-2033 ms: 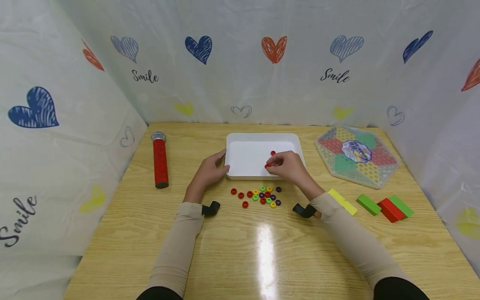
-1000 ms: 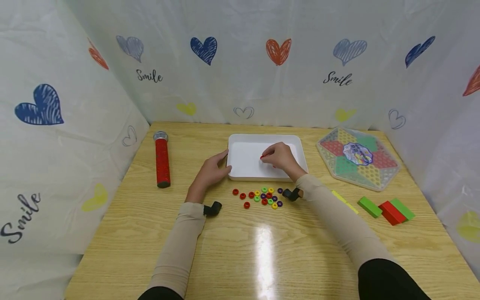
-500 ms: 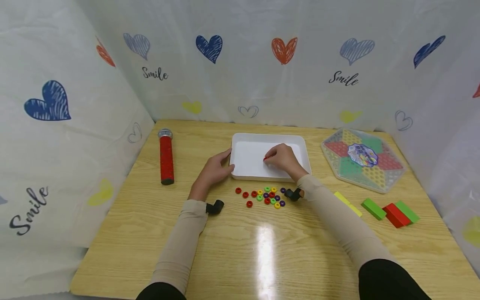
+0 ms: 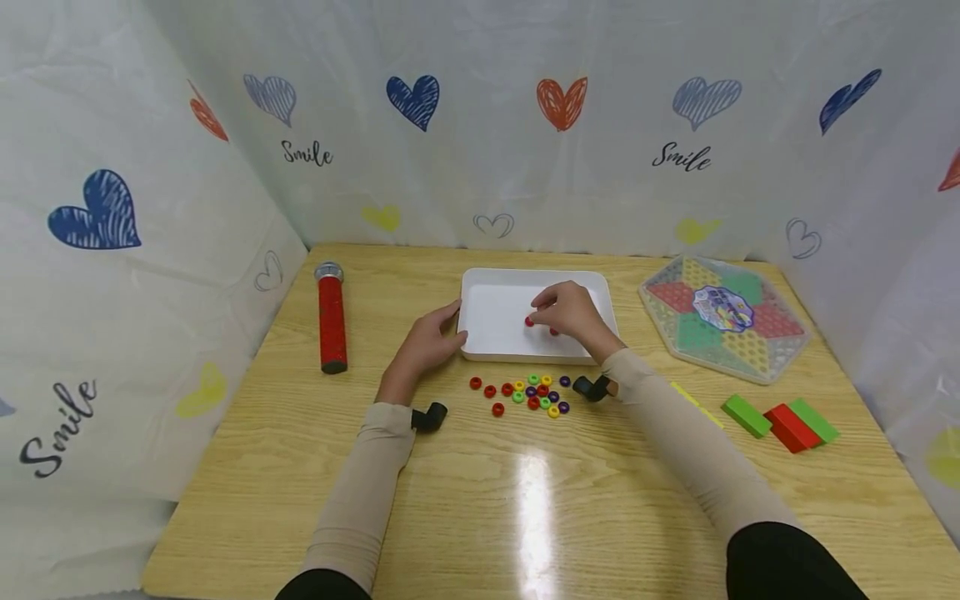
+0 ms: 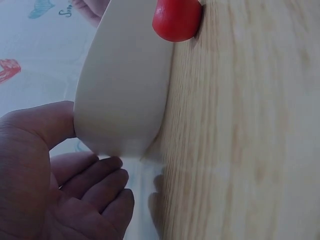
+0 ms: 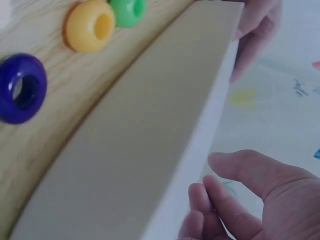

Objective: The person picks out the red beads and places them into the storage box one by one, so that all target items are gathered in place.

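A white tray [image 4: 491, 313] sits on the table, its front wall close up in both wrist views. At its left end my left hand [image 4: 429, 340] holds it, thumb on the front corner and fingers along the side. Over the tray is my right hand [image 4: 573, 312], thumb and forefinger parted. A red bead [image 4: 529, 321] lies at the thumb tip, and a second red bead [image 4: 554, 331] is under the hand. The tray wall hides both beads in the right wrist view. In front of the tray lie several loose beads, including a purple bead [image 6: 22, 88] and a yellow bead [image 6: 90, 26].
A red tube with a silver cap [image 4: 332, 321] lies at the left. At the right is a hexagonal game board [image 4: 723, 321] in a clear case. Green blocks [image 4: 747, 416], a red block [image 4: 792, 428] and yellow blocks [image 4: 697, 405] are near the right forearm.
My right hand has moved left over the tray with a red bead, and its fingertips have just parted at that bead. My left hand keeps its hold on the tray.
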`<state>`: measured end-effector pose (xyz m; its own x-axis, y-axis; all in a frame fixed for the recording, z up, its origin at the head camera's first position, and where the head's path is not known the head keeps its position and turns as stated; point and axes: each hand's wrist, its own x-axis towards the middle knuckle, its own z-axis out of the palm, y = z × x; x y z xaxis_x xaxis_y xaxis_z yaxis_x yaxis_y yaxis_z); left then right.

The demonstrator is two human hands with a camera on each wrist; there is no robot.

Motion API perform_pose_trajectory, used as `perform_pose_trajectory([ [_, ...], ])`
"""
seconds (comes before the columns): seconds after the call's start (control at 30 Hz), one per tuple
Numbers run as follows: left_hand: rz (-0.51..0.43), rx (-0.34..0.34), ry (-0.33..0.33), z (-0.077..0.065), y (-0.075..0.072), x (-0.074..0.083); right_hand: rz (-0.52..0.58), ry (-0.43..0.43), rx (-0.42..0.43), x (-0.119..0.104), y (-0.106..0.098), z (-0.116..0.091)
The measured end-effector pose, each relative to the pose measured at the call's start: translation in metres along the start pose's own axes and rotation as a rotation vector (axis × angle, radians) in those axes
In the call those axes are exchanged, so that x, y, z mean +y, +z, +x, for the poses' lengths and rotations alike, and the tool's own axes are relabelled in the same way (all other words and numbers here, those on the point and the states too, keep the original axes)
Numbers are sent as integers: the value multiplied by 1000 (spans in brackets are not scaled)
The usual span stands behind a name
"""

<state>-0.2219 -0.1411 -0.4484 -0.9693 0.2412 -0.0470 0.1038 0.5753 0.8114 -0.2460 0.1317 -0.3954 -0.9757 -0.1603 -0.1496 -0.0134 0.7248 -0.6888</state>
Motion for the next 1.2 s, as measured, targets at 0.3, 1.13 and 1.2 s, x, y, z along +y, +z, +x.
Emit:
perform_pose_trajectory([
  [0.3,14,-6,-2,1,1,0,-10,-70,26,-7,-16,-20],
  [1.13,-25,-4,-4,0,2,1,25,-182,30,2,-5,-79],
  [1.2,-22,-4,-5,0,1,1,37,-182,23,3,-3,-82],
])
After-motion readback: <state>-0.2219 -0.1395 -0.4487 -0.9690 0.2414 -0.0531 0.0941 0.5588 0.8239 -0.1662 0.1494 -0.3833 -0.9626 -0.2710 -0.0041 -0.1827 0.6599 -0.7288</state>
